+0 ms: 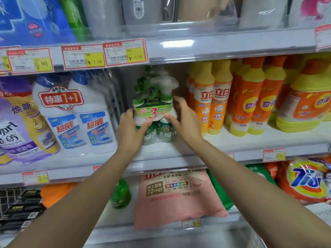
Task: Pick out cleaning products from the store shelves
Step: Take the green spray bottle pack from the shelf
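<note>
Far at nine o'clock, a twin pack of white bottles (75,119) on the middle shelf (268,138), untouched. Next, left hand (132,129) curled round the nine o'clock side of the green spray bundle (155,111), thumb across its front. Bundle upright at centre; resting or just lifted, cannot tell. Right hand (186,120) clasping its three o'clock side, thumb on the paper band. Just beside, orange dish-soap bottles (215,97). Probably mid-pick: grasp made. Next: draw level toward six o'clock, keeping trigger heads under the upper shelf lip.
</note>
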`<state>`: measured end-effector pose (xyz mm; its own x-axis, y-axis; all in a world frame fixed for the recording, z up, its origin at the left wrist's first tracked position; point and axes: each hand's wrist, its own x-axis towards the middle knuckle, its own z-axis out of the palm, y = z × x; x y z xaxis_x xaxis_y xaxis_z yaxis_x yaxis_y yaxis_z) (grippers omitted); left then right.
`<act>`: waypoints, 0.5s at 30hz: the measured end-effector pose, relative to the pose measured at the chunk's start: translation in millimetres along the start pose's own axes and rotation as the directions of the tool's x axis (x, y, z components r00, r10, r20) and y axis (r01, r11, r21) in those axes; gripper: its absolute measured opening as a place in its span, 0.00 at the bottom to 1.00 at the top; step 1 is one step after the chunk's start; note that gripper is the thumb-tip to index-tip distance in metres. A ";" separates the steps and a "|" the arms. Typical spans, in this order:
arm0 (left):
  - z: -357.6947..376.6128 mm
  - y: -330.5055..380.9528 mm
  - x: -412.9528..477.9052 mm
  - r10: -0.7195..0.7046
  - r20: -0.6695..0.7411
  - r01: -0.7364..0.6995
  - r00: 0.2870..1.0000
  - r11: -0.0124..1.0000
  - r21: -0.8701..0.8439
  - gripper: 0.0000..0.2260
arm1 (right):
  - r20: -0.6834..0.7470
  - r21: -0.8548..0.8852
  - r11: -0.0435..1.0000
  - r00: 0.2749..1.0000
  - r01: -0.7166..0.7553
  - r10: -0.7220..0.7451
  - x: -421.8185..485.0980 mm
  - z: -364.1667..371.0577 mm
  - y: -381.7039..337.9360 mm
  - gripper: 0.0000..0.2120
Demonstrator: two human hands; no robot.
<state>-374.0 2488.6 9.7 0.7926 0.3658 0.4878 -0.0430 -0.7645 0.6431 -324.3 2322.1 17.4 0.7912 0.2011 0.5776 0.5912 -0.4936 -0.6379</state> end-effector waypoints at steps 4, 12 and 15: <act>13.6 -2.4 -7.0 -0.068 0.007 0.067 0.998 0.990 0.121 0.35 | 0.075 -0.058 0.996 0.995 -0.061 0.065 14.1 5.5 7.7 0.35; 19.0 -7.0 -7.1 -0.059 -0.039 0.063 0.998 0.992 0.107 0.34 | 0.122 -0.188 0.982 0.992 0.007 0.016 15.8 14.6 21.0 0.51; 17.6 -2.3 -4.3 -0.086 -0.030 0.089 0.996 0.987 0.132 0.34 | 0.135 -0.183 0.983 0.991 0.013 0.012 18.5 14.6 22.5 0.51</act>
<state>-366.6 2479.4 -4.3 0.7749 0.4458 0.4480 0.1085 -0.7921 0.6006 -294.1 2327.1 6.3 0.8123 0.3078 0.4955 0.5626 -0.6376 -0.5262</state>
